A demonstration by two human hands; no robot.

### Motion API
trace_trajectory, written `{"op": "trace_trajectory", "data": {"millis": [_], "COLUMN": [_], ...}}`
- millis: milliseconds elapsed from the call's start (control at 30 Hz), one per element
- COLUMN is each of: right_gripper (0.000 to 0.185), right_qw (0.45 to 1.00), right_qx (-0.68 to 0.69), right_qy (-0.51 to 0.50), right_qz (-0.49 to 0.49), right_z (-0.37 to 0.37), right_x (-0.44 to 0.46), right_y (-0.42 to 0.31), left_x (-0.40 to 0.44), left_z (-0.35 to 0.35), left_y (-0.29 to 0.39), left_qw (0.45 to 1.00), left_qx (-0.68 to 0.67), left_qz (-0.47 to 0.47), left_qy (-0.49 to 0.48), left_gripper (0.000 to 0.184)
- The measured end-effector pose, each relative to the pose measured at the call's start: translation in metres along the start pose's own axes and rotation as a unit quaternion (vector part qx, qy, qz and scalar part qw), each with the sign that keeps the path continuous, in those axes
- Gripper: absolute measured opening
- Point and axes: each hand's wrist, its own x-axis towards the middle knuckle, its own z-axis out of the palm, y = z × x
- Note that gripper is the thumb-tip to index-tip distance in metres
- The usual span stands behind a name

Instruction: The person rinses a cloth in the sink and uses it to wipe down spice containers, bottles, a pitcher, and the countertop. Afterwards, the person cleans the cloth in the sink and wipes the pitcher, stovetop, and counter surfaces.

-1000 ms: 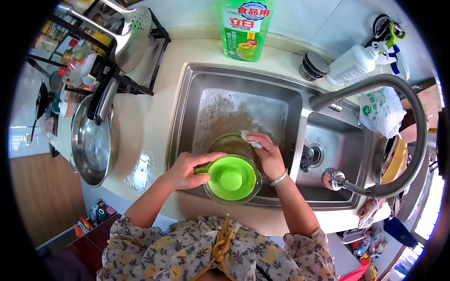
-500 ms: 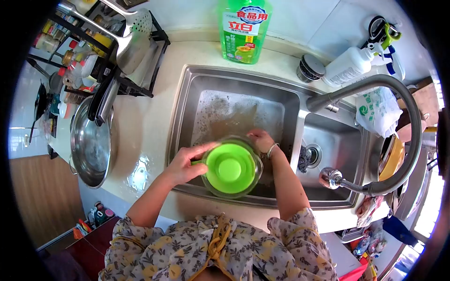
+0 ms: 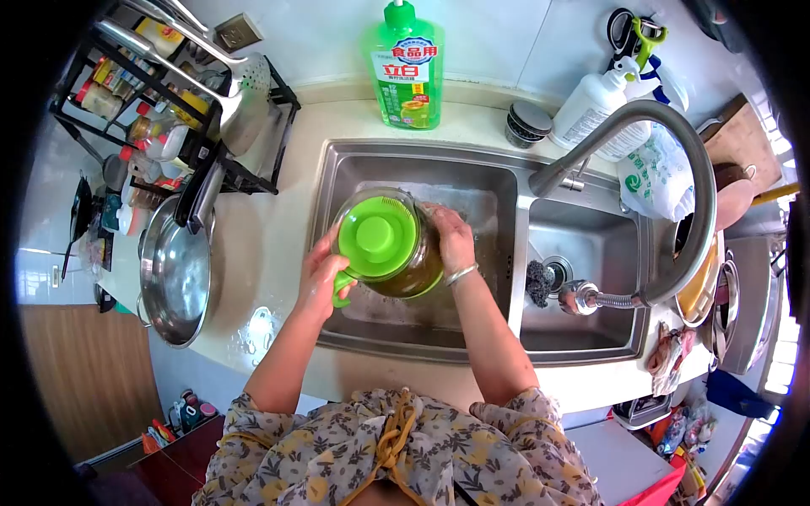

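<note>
A clear pitcher with a green lid (image 3: 377, 236) is held tilted over the large basin of the steel sink (image 3: 413, 152). My left hand (image 3: 321, 274) is closed around its green handle on the left side. Against the pitcher's right side rests my right hand (image 3: 452, 240), its fingers wrapped toward the far side and partly hidden; whether a cloth is under them cannot be seen. Brownish liquid or residue shows through the pitcher's lower wall.
A green soap bottle (image 3: 407, 76) stands behind the sink. The curved faucet (image 3: 704, 177) arches over the small basin, which holds a dark scrubber (image 3: 538, 283). A steel pan (image 3: 175, 278) and a spice rack (image 3: 278, 126) are at the left; a white bottle (image 3: 591, 105) stands back right.
The pitcher has moved up and left over the basin and tilted, showing its side. My right hand has come up from deeper in the basin to the pitcher's side. The camera view has shifted.
</note>
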Motion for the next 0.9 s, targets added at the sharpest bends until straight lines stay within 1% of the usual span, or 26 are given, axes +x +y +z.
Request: {"op": "trace_trajectory", "data": {"millis": [33,67,133,167,233,300,333,367,400,433,500,533,567,600,633,667,700,733,767,800,833,867,900], "right_gripper": [0.031,0.031,0.03,0.031,0.031,0.038,0.041,0.044,0.047,0.043,0.032,0.029,0.026,0.025,0.021,0.015,0.013,0.013,0.013,0.016,0.019,0.023,0.03], "right_qw": [0.99,0.99,0.958,0.961,0.937,0.934,0.95,0.963,0.968,0.96,0.951,0.943,0.933,0.932,0.93,0.891,0.886,0.844,0.796,0.82,0.839,0.793,0.778], "right_qx": [-0.112,-0.111,-0.203,-0.19,-0.232,-0.233,-0.181,-0.128,-0.109,-0.128,-0.207,-0.243,-0.28,-0.296,-0.322,-0.438,-0.448,-0.522,-0.591,-0.538,-0.475,-0.574,-0.583], "right_qy": [0.02,0.017,0.103,0.103,0.106,0.102,0.099,0.094,0.083,0.098,0.086,0.089,0.092,0.128,0.147,0.108,0.103,0.091,0.038,0.127,0.219,0.137,0.074], "right_qz": [-0.088,-0.091,-0.174,-0.175,-0.238,-0.252,-0.234,-0.216,-0.211,-0.23,-0.214,-0.211,-0.206,-0.165,-0.101,-0.044,0.057,0.082,0.127,0.146,0.151,0.152,0.221], "right_z": [0.001,0.008,0.027,0.031,0.043,0.049,0.053,0.057,0.061,0.063,0.057,0.052,0.043,0.033,0.017,-0.002,-0.017,-0.025,-0.039,-0.049,-0.06,-0.071,-0.078], "right_x": [-0.007,-0.02,-0.053,-0.064,-0.09,-0.106,-0.111,-0.117,-0.124,-0.125,-0.127,-0.124,-0.119,-0.11,-0.097,-0.081,-0.06,-0.053,-0.037,-0.031,-0.025,-0.028,-0.02], "right_y": [0.003,-0.005,-0.028,-0.03,-0.038,-0.03,-0.023,-0.019,-0.017,-0.012,-0.001,0.006,0.016,0.028,0.047,0.063,0.085,0.077,0.081,0.103,0.125,0.129,0.131], "left_x": [-0.003,-0.007,-0.014,-0.016,-0.017,-0.019,-0.02,-0.021,-0.022,-0.022,-0.021,-0.022,-0.021,-0.018,-0.015,-0.016,-0.017,-0.017,-0.017,-0.014,-0.011,-0.011,-0.011], "left_z": [0.004,0.008,0.016,0.02,0.029,0.039,0.043,0.047,0.05,0.052,0.053,0.049,0.046,0.042,0.039,0.037,0.036,0.036,0.035,0.032,0.026,0.021,0.021], "left_y": [0.002,0.004,0.001,-0.002,-0.008,-0.015,-0.016,-0.017,-0.018,-0.021,-0.026,-0.026,-0.029,-0.032,-0.033,-0.031,-0.031,-0.03,-0.029,-0.031,-0.036,-0.039,-0.04], "left_qw": [1.0,1.0,0.999,0.999,0.999,0.995,0.996,0.994,0.992,0.992,0.983,0.988,0.987,0.986,0.986,0.985,0.985,0.982,0.979,0.979,0.978,0.976,0.975], "left_qx": [0.001,-0.005,-0.011,-0.024,-0.035,-0.068,-0.067,-0.075,-0.082,-0.082,-0.126,-0.12,-0.12,-0.126,-0.133,-0.139,-0.137,-0.15,-0.165,-0.163,-0.179,-0.195,-0.196], "left_qz": [0.004,0.0,-0.003,0.01,0.027,0.035,0.036,0.035,0.035,0.035,0.045,0.028,0.028,0.031,0.035,0.023,0.021,0.008,-0.005,-0.002,-0.019,-0.038,-0.038], "left_qy": [0.002,0.016,0.031,0.021,0.006,0.057,0.052,0.072,0.093,0.092,0.126,0.097,0.099,0.1,0.1,0.102,0.104,0.113,0.122,0.123,0.107,0.091,0.094], "left_gripper": [0.064,0.062,0.061,0.06,0.059,0.052,0.052,0.049,0.045,0.045,0.039,0.038,0.038,0.036,0.034,0.032,0.032,0.031,0.031,0.031,0.031,0.032,0.032]}}
